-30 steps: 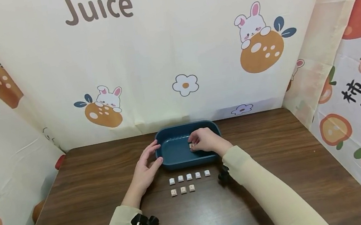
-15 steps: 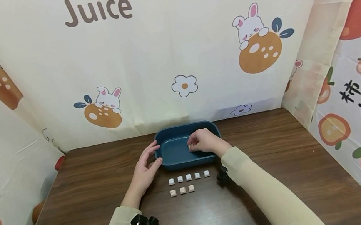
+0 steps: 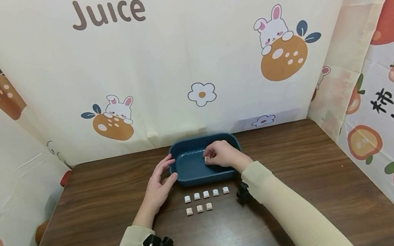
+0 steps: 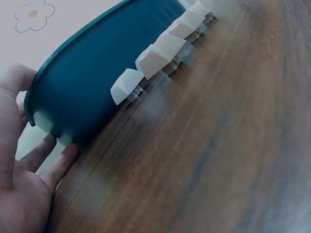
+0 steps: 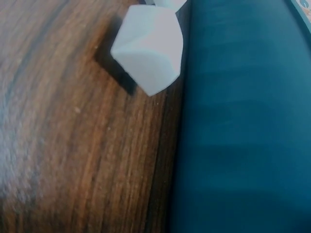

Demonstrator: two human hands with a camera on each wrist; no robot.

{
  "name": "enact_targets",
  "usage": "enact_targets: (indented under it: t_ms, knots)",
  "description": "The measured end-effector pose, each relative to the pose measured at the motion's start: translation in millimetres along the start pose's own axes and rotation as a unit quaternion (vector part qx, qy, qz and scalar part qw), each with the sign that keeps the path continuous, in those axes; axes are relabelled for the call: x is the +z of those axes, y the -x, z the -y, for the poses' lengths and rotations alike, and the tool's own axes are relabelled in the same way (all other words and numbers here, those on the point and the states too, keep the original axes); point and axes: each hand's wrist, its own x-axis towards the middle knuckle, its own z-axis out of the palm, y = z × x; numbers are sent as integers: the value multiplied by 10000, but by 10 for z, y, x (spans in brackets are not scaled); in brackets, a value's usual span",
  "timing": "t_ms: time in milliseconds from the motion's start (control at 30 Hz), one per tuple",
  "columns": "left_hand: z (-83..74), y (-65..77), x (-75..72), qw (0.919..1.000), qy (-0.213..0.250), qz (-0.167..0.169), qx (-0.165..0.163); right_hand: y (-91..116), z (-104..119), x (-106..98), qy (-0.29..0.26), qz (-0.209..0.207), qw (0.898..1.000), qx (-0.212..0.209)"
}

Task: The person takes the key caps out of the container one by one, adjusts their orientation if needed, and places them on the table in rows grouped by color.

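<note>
My right hand [image 3: 222,154] reaches into the blue tray [image 3: 207,179] and pinches a small beige keycap [image 3: 207,159] above or on its floor; I cannot tell if it touches. My left hand [image 3: 156,187] rests at the tray's left end, thumb near the front corner and fingers spread along the side. The left wrist view shows those fingertips [image 4: 65,154] against the tray wall. In front of the tray stand two rows of keycaps: several white keycaps [image 3: 206,194] behind, and three beige keycaps [image 3: 200,209] nearer me. The right wrist view shows a white keycap [image 5: 150,48] beside the tray wall, but no hand.
The brown wooden table [image 3: 294,210] extends on both sides and toward me. A printed curtain [image 3: 157,61] hangs directly behind the tray, and more printed cloth encloses the left and right sides. A black wrist camera [image 3: 159,243] sits on the left sleeve.
The right hand and its pinched keycap have shifted very slightly left inside the tray. Left hand, tray and the rows of keycaps look unchanged, apart from a small camera shift.
</note>
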Motion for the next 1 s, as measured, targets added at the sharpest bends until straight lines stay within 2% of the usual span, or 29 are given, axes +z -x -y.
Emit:
enact_targets:
  t_ms: [267, 533, 1000]
  knots:
    - [-1, 10, 1, 10000, -13, 3, -31, 5, -5, -4, 35, -126, 9998, -138]
    - [-15, 7, 2, 10000, -26, 3, -85, 28, -14, -8, -311, -506, 9978, -308]
    - [-15, 10, 2, 9999, -18, -9, -133, 57, 24, -11, -613, -912, 9937, -208]
